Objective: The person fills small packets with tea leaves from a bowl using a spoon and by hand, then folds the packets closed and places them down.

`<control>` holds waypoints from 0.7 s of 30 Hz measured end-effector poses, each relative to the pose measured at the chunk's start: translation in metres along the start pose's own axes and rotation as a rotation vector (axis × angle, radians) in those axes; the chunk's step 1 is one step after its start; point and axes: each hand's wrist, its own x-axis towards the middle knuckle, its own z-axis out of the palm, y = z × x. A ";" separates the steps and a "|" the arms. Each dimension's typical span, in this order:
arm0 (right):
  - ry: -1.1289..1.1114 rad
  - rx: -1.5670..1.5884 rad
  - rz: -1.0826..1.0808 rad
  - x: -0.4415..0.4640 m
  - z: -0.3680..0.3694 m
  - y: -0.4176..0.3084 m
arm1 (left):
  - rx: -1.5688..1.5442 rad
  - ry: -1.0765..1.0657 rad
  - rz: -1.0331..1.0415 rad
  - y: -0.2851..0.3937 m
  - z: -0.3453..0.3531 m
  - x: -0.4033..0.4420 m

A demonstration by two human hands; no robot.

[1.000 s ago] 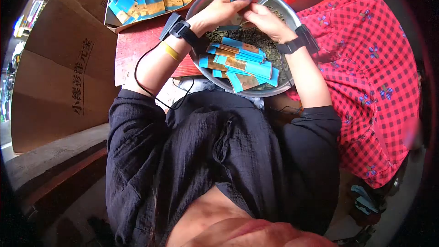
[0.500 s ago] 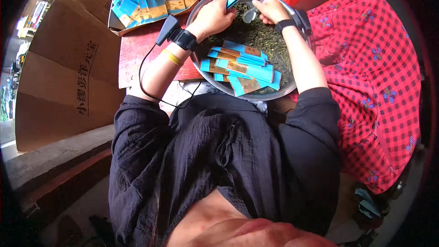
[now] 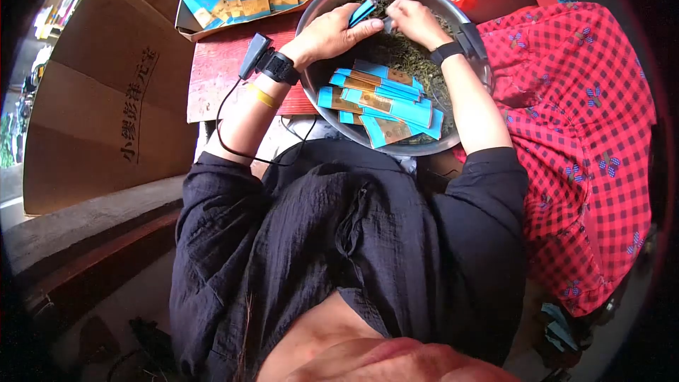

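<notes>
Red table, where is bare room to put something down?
The red table looks bare between the packet box, the large carton and the left forearm. Crowded: the basin, with packets inside, left hand and right hand above.

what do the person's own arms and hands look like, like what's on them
Both hands are bare, under dark, loose sleeves ending near the elbows. By the left hand are a black wrist strap, a boxy black device with a thin black cable, and a yellow band. By the right hand: a black band and dark device.
</notes>
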 end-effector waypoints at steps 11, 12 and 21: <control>0.108 0.474 0.211 0.007 -0.037 -0.011 | -0.101 0.153 0.051 -0.003 0.001 0.004; 0.161 0.513 0.179 0.007 -0.044 -0.012 | -0.098 0.177 0.070 -0.003 0.001 0.005; 0.181 0.610 0.057 0.011 -0.039 -0.021 | 0.094 0.280 0.155 -0.015 0.008 0.007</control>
